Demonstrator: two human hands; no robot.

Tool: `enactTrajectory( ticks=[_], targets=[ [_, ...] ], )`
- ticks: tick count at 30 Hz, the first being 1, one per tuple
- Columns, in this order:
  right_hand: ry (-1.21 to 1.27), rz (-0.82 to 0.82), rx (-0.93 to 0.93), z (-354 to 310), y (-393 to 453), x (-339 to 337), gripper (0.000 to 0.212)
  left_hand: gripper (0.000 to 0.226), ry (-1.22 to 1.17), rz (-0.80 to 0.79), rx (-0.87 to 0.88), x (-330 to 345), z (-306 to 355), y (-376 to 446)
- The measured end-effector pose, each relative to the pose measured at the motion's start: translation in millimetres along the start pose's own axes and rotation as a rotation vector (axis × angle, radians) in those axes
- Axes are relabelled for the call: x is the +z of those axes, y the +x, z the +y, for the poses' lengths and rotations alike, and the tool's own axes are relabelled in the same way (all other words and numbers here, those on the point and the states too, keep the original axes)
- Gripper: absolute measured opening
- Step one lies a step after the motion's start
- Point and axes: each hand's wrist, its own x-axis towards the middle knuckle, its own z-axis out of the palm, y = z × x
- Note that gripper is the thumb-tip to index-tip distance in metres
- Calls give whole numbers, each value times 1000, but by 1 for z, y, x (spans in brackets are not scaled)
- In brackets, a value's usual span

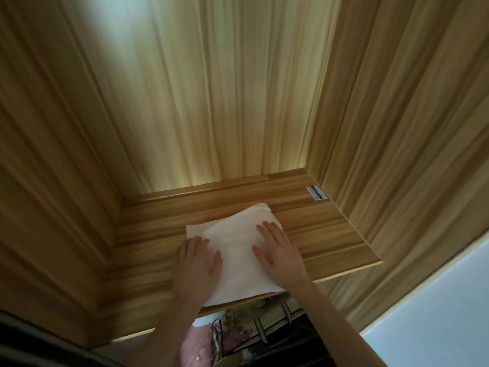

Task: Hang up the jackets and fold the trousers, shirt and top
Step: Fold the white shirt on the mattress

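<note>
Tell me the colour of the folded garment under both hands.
Cream-white, plain; the folded garment shows in the head view.

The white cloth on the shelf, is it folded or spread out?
Folded: the white cloth lies as a compact flat rectangle on the shelf.

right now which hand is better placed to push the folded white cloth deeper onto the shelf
Probably the right hand: it lies flat further up the folded white cloth. The left hand sits at its near left edge, partly on the shelf.
</note>
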Motion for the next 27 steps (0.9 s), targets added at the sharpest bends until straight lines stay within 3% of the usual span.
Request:
enactTrajectory(
  ticks=[5,9,13,19,27],
  targets=[
    [-135,-124,-9,5,-4,18,70,72,65,-141,114,16,-1,-8],
    [-135,-136,3,6,-6,23,68,60,-23,-289,102,29,-23,-10],
    [-95,-149,50,-3,-9,15,69,60,-54,-340,104,23,-23,-7],
    [-38,-4,166,-41,-47,-15,80,62,-65,-251,190,-10,-4,-9],
    [-198,285,367,-104,-137,-59,64,63,-243,-190,434,-71,20,-34]
  ],
)
